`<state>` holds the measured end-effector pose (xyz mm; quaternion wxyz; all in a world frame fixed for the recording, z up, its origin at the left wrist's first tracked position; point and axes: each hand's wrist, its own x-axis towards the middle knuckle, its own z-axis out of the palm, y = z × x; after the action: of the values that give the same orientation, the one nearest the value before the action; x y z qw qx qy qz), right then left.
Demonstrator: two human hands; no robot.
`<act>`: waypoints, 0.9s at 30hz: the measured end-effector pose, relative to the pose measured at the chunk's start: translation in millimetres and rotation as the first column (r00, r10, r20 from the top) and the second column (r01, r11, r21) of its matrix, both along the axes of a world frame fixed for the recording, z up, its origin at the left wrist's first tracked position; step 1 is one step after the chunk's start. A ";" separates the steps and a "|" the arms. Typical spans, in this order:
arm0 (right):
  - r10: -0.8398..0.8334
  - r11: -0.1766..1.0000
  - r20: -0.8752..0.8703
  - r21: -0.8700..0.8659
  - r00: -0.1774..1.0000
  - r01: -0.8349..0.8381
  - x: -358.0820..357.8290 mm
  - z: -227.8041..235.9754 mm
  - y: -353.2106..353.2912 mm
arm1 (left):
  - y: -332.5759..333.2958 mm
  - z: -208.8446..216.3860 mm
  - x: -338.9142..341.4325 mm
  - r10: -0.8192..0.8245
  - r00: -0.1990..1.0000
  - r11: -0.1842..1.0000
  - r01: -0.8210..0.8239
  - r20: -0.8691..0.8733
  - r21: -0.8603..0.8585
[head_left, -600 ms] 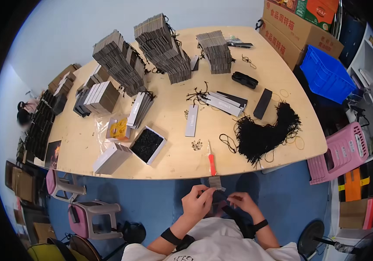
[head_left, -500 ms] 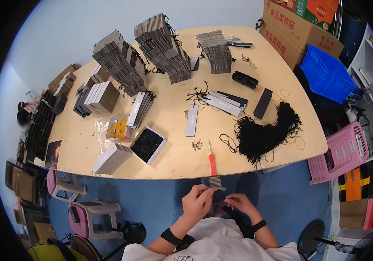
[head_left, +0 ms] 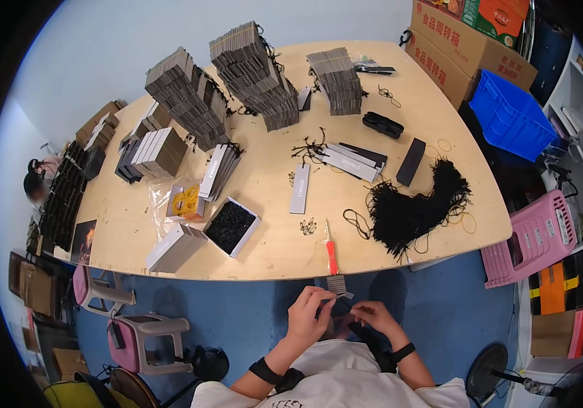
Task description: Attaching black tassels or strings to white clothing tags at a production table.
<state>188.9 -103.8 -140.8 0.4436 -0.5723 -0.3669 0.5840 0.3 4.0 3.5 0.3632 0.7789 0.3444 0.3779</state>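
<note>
Tags, a small grey stack low in the frame's centre below the table edge, look light, stiff and best gripped by their edges, pinched by the left hand while the right hand curls around black cord.

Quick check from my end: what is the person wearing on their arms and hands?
Both hands, left hand and right hand, are bare, without gloves. Each wrist carries a black band: one on the left wrist, one on the right wrist. The forearms are uncovered below a white short-sleeved shirt.
</note>
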 end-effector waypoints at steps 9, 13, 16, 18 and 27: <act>-0.015 1.000 -0.016 -0.028 1.000 0.015 0.6 1.3 1.3 | 2.4 1.5 -5.8 -0.093 0.994 0.994 0.096 -0.053 0.052; -0.037 0.999 0.031 -0.022 0.999 0.037 0.4 8.3 0.8 | -2.8 -1.1 -5.0 -0.064 0.996 0.996 0.067 -0.066 0.050; -0.051 0.999 0.067 -0.009 0.996 0.051 -0.4 19.7 -0.8 | -2.1 -3.4 -4.2 0.008 0.999 1.000 -0.008 -0.051 -0.004; -0.058 0.998 0.085 0.003 0.995 0.058 0.5 29.1 -1.5 | -1.6 -4.1 -3.4 0.016 0.998 0.999 -0.013 -0.066 0.046; -0.042 0.995 0.255 0.101 0.966 0.016 3.3 91.4 -0.8 | -4.5 -6.1 2.7 0.030 0.997 1.000 -0.030 -0.065 0.002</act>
<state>192.1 -104.6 -49.4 0.4286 -0.6259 -0.4411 0.4796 3.0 -0.4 -2.6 0.3456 0.7857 0.3676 0.3580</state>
